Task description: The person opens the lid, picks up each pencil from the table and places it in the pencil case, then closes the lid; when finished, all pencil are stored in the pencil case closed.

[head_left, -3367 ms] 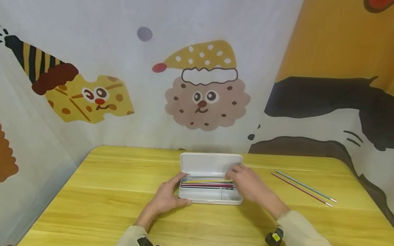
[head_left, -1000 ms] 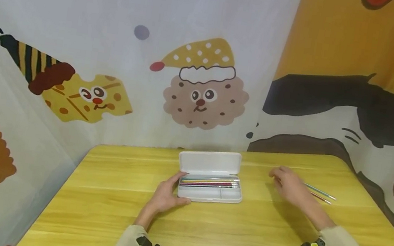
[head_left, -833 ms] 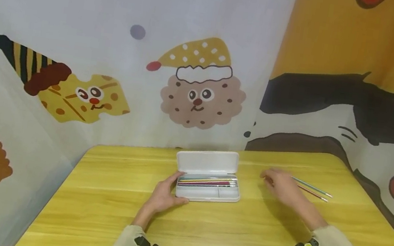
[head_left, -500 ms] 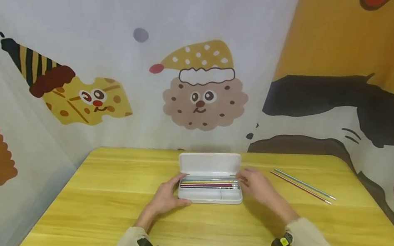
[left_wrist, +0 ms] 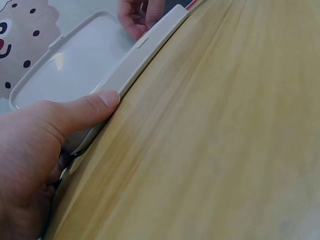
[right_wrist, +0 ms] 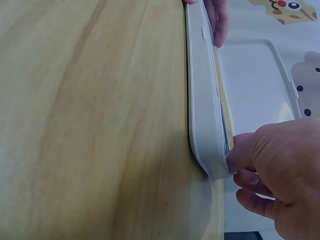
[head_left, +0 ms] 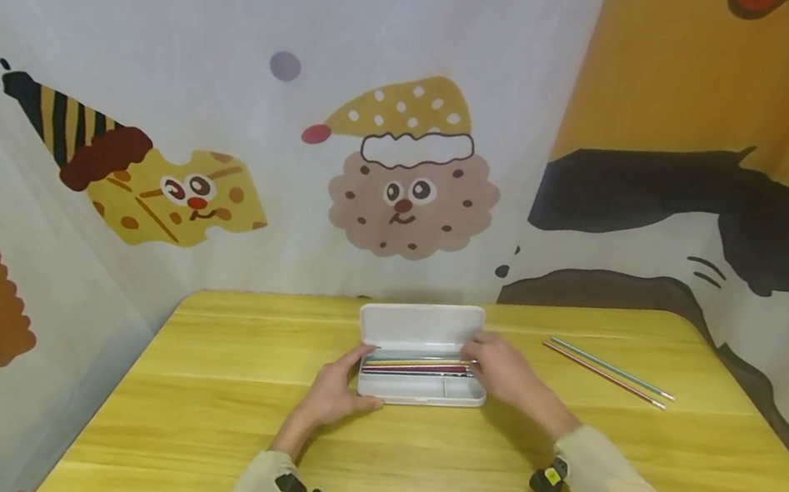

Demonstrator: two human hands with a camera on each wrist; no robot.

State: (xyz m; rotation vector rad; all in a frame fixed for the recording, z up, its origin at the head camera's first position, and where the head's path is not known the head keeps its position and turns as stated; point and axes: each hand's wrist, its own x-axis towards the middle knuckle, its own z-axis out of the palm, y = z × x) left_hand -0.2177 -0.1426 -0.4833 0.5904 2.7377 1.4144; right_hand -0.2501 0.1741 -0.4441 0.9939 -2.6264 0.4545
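Note:
A white pencil case [head_left: 421,327] lies on the table with its lid raised at the back. Several coloured pencils [head_left: 411,368] are in its rear compartment. My left hand [head_left: 330,392] grips the case's left end, thumb along the front wall and fingers behind. At the right end, my right hand [head_left: 507,371] reaches in over the pencil ends. The right wrist view has that thumb and forefinger pinching the end of a yellowish pencil [right_wrist: 223,95] inside the case; the fingertips partly hide it. A teal pencil [head_left: 612,368] and a red pencil [head_left: 603,375] lie to the right.
The yellow wood-grain table [head_left: 422,477] carries the case near its back edge. A cartoon-printed curtain [head_left: 292,223] hangs directly behind. In the case's front part, a small divider [head_left: 445,388] separates two shallow compartments.
My right hand has moved left from beside the two loose pencils to the case's right end and into it. The left hand stays on the case. Both loose pencils lie as before.

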